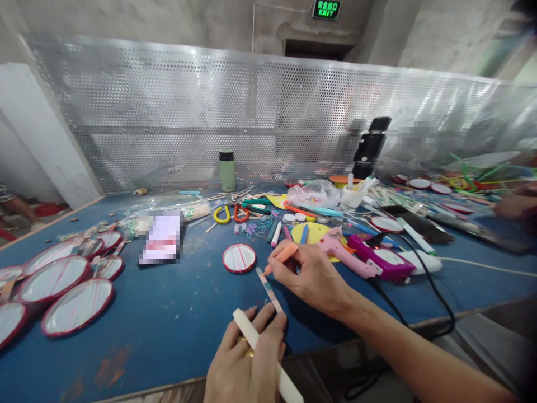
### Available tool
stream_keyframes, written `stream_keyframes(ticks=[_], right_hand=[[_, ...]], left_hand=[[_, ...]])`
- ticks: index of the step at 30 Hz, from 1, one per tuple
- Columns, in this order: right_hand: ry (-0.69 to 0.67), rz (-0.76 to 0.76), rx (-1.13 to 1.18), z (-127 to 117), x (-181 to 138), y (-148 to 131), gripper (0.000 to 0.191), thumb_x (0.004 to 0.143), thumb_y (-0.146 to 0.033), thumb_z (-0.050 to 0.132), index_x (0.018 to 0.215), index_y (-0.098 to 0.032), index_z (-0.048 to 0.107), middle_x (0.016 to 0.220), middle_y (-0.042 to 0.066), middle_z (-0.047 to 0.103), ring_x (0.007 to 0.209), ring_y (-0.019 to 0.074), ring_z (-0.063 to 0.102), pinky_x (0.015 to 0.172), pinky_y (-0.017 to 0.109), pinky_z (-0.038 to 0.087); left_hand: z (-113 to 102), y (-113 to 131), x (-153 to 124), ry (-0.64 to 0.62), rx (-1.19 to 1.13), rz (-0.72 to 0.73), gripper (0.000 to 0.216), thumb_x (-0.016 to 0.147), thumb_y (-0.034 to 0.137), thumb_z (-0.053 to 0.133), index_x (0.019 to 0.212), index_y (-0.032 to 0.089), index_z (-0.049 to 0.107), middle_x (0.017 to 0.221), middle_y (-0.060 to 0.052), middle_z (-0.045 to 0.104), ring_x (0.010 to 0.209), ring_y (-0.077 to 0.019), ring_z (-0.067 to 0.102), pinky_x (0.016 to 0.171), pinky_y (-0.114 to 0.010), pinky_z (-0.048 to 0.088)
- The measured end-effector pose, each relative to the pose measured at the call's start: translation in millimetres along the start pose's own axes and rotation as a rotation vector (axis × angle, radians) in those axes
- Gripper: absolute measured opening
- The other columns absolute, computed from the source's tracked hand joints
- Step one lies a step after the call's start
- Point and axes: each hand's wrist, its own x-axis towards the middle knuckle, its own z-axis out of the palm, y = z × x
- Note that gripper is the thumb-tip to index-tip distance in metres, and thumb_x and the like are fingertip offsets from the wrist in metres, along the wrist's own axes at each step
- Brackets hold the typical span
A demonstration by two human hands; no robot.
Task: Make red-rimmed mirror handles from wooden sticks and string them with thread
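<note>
My left hand (pixel 247 358) presses a flat craft stick (pixel 269 290) with painted bands against the blue table. A cream-coloured marker (pixel 247 329) is also tucked across the fingers of that hand. Between the fingertips of my right hand (pixel 312 274) is an orange marker (pixel 287 253), its tip touching the stick near the far end. Just beyond the stick lies a small round white disc with a red rim (pixel 239 258) and faint stripes. A pink glue gun (pixel 346 254) rests to the right of my right hand.
Several larger red-rimmed discs (pixel 78 307) lie at the left, near a phone (pixel 161 238). Pliers (pixel 221 214), loose pens and a white cup of markers (pixel 352 197) crowd the back. A purple device (pixel 380 257) with black cables sits right. A green bottle (pixel 227 172) stands by the perforated metal screen (pixel 188 112).
</note>
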Motion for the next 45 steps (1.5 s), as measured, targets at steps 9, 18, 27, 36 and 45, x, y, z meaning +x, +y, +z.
stream_keyframes(ticks=[9,18,27,36,45], right_hand=[[0.028,-0.014,0.035,0,1,0,0.016,0.083,-0.018,0.056,0.069,-0.019,0.065,0.074,-0.001,0.069,0.056,0.0094,0.056,0.050,0.022,0.040],[0.021,-0.037,0.023,0,1,-2,0.017,0.083,-0.016,0.057,0.068,-0.019,0.065,0.074,-0.001,0.069,0.054,0.0085,0.054,0.050,0.022,0.039],[-0.054,-0.018,0.044,3,0,-2,0.017,0.086,-0.019,0.054,0.071,-0.019,0.063,0.074,-0.001,0.070,0.059,0.0102,0.061,0.055,0.021,0.043],[-0.025,-0.013,0.006,1,0,-1,0.017,0.084,-0.017,0.055,0.070,-0.018,0.065,0.071,-0.001,0.068,0.056,0.0094,0.056,0.052,0.022,0.039],[-0.044,-0.014,0.042,2,-1,-2,0.018,0.086,-0.019,0.054,0.070,-0.018,0.063,0.074,-0.001,0.069,0.058,0.0094,0.058,0.054,0.021,0.041]], left_hand=[[-1,8,0,-0.044,-0.019,-0.093,0.032,0.101,0.018,0.034,0.122,0.013,0.057,0.115,-0.008,0.072,0.106,-0.0190,0.069,0.089,-0.033,0.059],[0,1,0,-0.010,0.024,0.002,0.031,0.100,0.016,0.035,0.121,0.012,0.058,0.114,-0.005,0.073,0.102,-0.0177,0.070,0.085,-0.030,0.060],[2,-2,-1,0.004,0.033,0.043,0.030,0.099,0.016,0.038,0.120,0.010,0.059,0.114,-0.007,0.073,0.102,-0.0183,0.070,0.083,-0.029,0.061],[-3,4,2,0.007,-0.004,-0.036,0.028,0.100,0.014,0.038,0.118,0.011,0.059,0.113,-0.007,0.073,0.105,-0.0175,0.069,0.088,-0.030,0.059],[2,-4,1,0.000,0.073,0.055,0.031,0.099,0.015,0.035,0.118,0.010,0.060,0.112,-0.005,0.073,0.098,-0.0178,0.072,0.080,-0.029,0.061]])
